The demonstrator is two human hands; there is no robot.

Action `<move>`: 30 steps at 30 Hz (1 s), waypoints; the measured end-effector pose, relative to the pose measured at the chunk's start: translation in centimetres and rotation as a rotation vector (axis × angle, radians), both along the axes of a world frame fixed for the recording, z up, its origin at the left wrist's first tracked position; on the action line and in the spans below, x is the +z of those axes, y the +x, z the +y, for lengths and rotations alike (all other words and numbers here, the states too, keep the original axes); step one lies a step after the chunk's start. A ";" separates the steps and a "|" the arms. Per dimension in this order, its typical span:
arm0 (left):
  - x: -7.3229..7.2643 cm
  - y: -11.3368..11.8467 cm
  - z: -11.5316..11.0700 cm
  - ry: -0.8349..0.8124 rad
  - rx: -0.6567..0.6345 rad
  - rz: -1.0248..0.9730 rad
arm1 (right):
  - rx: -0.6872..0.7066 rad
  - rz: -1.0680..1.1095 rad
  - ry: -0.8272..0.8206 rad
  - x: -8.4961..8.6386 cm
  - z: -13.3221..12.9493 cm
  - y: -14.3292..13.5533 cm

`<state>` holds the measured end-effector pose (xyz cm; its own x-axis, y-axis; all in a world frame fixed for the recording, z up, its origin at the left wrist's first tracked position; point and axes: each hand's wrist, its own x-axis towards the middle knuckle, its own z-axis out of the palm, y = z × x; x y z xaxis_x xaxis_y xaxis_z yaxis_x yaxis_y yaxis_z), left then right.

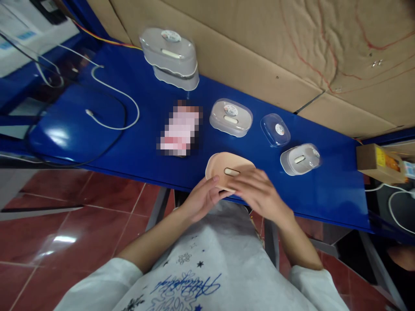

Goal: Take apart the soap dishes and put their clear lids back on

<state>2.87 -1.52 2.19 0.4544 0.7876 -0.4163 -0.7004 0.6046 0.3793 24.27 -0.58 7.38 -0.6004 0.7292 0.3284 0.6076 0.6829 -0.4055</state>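
An oval, peach-coloured container (pixel 219 166) with a pale slot-shaped piece on top is held just above the near edge of the blue table. My left hand (pixel 205 196) grips its lower left edge, thumb on top and fingers beneath. My right hand (pixel 259 192) is bent over its right side, fingers on the surface near the pale piece. Beyond it stands a grey-white container with a clear lid (pixel 231 117). A loose clear lid (pixel 275 130) and another whitish container (pixel 300 160) lie to the right.
Stacked lidded containers (pixel 171 56) stand at the back left of the blue table (pixel 145 147). A pixelated flat object (pixel 180 129) lies in front of them. Left are a white cable (pixel 125 128) and a black cable. A cardboard box (pixel 378 164) is at the far right.
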 end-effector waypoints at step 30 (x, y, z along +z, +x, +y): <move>-0.2 -0.4 0.4 0.062 -0.164 0.006 | -0.165 -0.006 -0.214 0.6 -0.7 0.3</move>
